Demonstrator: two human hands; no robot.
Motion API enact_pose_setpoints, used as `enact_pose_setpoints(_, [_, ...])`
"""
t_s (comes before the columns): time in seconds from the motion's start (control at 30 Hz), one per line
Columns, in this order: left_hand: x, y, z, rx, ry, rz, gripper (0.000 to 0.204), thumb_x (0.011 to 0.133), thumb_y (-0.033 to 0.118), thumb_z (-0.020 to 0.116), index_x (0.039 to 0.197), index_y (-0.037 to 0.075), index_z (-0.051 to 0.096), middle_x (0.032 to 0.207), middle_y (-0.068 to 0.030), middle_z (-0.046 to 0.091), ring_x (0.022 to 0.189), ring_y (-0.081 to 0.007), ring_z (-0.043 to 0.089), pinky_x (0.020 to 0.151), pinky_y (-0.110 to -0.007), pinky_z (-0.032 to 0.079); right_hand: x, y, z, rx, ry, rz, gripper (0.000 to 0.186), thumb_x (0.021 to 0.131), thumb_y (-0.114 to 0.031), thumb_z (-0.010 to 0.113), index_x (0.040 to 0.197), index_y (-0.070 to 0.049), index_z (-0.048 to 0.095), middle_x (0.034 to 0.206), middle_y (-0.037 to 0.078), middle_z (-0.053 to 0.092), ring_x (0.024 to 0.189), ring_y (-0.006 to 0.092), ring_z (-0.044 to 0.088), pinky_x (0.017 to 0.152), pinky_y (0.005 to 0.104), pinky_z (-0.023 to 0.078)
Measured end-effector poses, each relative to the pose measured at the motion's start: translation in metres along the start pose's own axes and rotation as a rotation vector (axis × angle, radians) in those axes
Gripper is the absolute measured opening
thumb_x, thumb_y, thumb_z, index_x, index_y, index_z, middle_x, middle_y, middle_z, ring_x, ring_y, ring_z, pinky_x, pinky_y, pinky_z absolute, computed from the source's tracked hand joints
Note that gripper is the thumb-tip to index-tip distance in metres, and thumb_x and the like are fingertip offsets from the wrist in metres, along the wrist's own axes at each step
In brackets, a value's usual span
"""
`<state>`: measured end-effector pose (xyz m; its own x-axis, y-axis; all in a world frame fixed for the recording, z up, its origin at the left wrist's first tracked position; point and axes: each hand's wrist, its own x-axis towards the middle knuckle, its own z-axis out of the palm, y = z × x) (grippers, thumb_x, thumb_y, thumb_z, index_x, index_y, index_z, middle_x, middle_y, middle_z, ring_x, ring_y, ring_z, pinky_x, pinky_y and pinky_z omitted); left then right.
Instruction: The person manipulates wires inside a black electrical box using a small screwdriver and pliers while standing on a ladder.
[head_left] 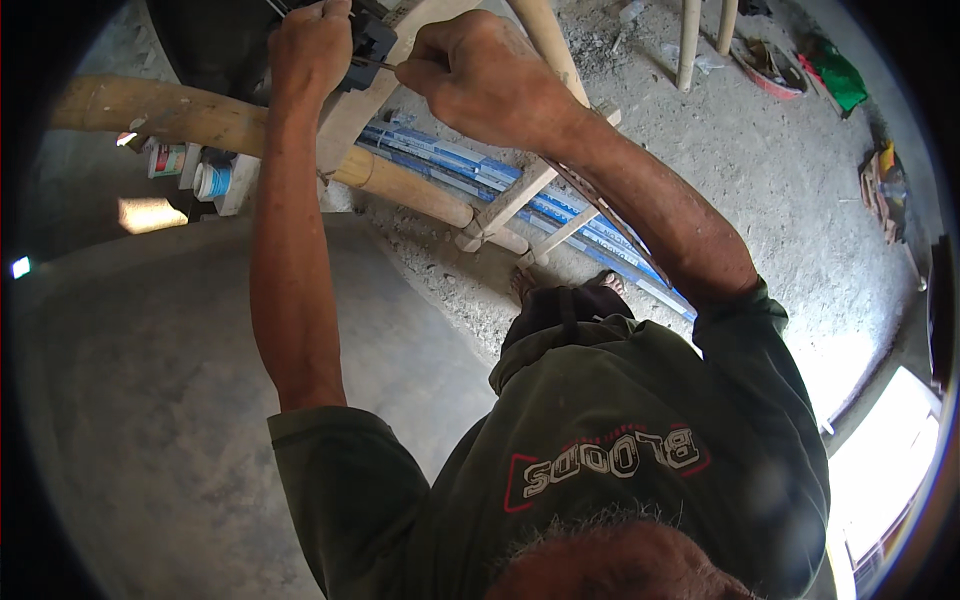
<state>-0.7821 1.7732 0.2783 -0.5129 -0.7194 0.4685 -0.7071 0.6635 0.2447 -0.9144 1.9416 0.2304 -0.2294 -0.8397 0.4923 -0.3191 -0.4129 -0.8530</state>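
Both arms reach up to the top edge of the head view. My left hand (312, 45) is closed against a black boxy part (372, 42); a thin metal piece shows by its fingertips, partly cut off by the edge. My right hand (490, 75) has its fingers pinched on a thin dark rod (372, 63), whose other end meets the black part. Behind that part lies a pale wooden board (350, 125), slanting past my left wrist. A large dark surface (205, 40) sits left of my left hand.
A thick bamboo pole (180, 110) crosses below my hands. Beneath lie blue-and-white long strips (450, 155) and a wooden ladder-like frame (520, 195). Tubs (212, 180) stand at left. A reddish basin (775, 75) and green cloth (838, 75) rest on the rough floor (720, 150).
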Motion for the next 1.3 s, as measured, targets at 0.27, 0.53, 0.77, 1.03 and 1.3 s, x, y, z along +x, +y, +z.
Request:
enact_pose_setpoints(0.27, [-0.005,0.018,-0.005,0.008,-0.052,-0.084,0.042,0.099,0.027,0.043,0.079,-0.008,0.056,0.076,-0.0286,0.059,0.074,-0.0460,0.058,0.071,-0.055,0.043,0.005,0.006,0.008,-0.089,-0.007,-0.035,0.020,0.082,-0.006,0.059,0.071,0.010,0.061,0.070,0.034,0.059,0.070,0.0483,0.066,0.061,0.0491,0.050])
enact_pose_setpoints(0.53, [-0.002,0.016,0.001,0.158,0.014,0.164,0.044,0.100,0.028,0.040,0.081,-0.008,0.058,0.080,-0.0279,0.062,0.079,-0.0468,0.060,0.076,-0.056,0.043,0.024,0.014,0.026,-0.324,0.089,-0.076,0.019,0.083,-0.008,0.061,0.072,0.007,0.062,0.072,0.033,0.061,0.072,0.0480,0.066,0.064,0.0512,0.051])
enact_pose_setpoints(0.77, [-0.004,0.016,0.002,0.105,0.066,0.071,0.043,0.099,0.028,0.041,0.080,-0.008,0.057,0.079,-0.0286,0.060,0.078,-0.0478,0.058,0.075,-0.056,0.041,0.016,0.014,0.021,-0.196,0.071,-0.101,0.020,0.085,-0.008,0.061,0.071,0.007,0.062,0.073,0.032,0.062,0.072,0.0487,0.066,0.064,0.0511,0.052])
enact_pose_setpoints(1.03, [-0.004,0.018,-0.006,-0.015,-0.040,-0.091,0.045,0.098,0.030,0.044,0.077,-0.008,0.053,0.074,-0.0287,0.057,0.071,-0.0457,0.055,0.070,-0.054,0.039,-0.011,0.003,0.003,-0.113,-0.030,0.121,0.026,0.089,-0.016,0.061,0.080,0.007,0.069,0.073,0.030,0.064,0.073,0.0429,0.068,0.073,0.0484,0.054])
enact_pose_setpoints(1.3, [-0.012,0.035,-0.008,-0.040,0.019,-0.082,0.045,0.099,0.029,0.043,0.077,-0.009,0.051,0.071,-0.0278,0.055,0.068,-0.0446,0.053,0.068,-0.054,0.038,0.008,0.013,0.001,-0.203,-0.009,-0.011,0.019,0.089,-0.010,0.059,0.080,0.007,0.060,0.076,0.035,0.060,0.079,0.0502,0.065,0.069,0.0544,0.050])
